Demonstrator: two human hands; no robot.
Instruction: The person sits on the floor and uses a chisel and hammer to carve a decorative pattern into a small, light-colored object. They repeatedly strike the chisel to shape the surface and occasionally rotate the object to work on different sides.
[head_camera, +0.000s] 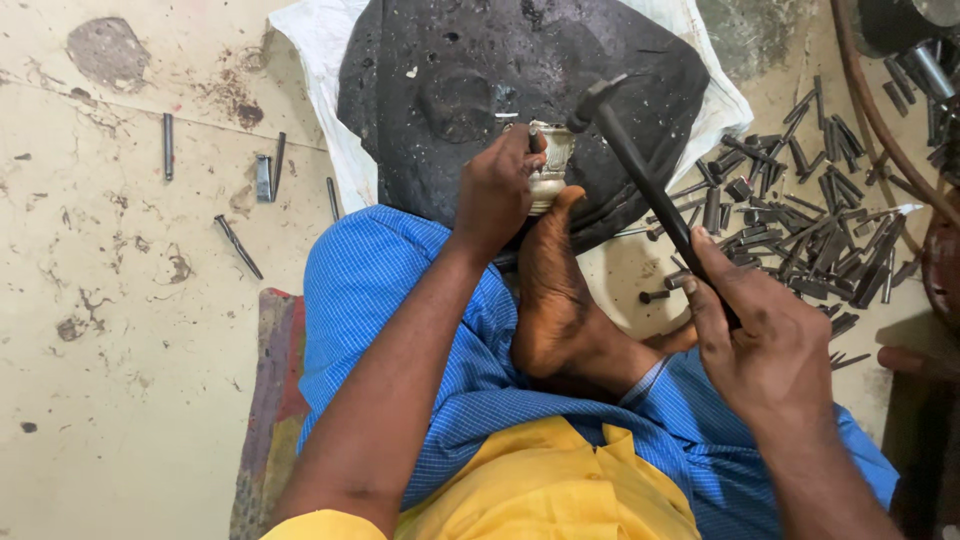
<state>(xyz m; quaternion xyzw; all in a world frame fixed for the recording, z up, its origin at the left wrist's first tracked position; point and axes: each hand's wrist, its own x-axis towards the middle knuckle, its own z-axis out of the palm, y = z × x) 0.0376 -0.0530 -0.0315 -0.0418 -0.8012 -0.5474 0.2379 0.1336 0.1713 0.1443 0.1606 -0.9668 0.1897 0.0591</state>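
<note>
While the left hand (497, 190) is wrapped around a small silver-coloured metal cup (551, 165), it steadies that cup against the black pitch block (450, 90), whose near edge reaches the person's lap. The bare foot (550, 290) presses its toes up against the cup's base from below, so the cup sits wedged between fingers, toes and block. Whether the left fingers also pinch a punch against the cup cannot be told; they hide that spot. The right hand (765, 345) is clamped tight on the dark handle of a hammer (640, 170), whose head hangs just beside the cup's rim, at its right.

Under the block lies a white cloth (320, 60) spread on the stained floor (130, 330). A heap of steel punches (800, 230) is scattered at the block's right edge, and a few loose ones (238, 245) lie well apart to its left.

The risk, as I judge it, lies in how close flesh stands to the hammer's path: a glancing blow could land on the left fingers or the toes, since both touch the cup. A strike off centre might also dent the thin wall or knock the cup loose from its seat.
</note>
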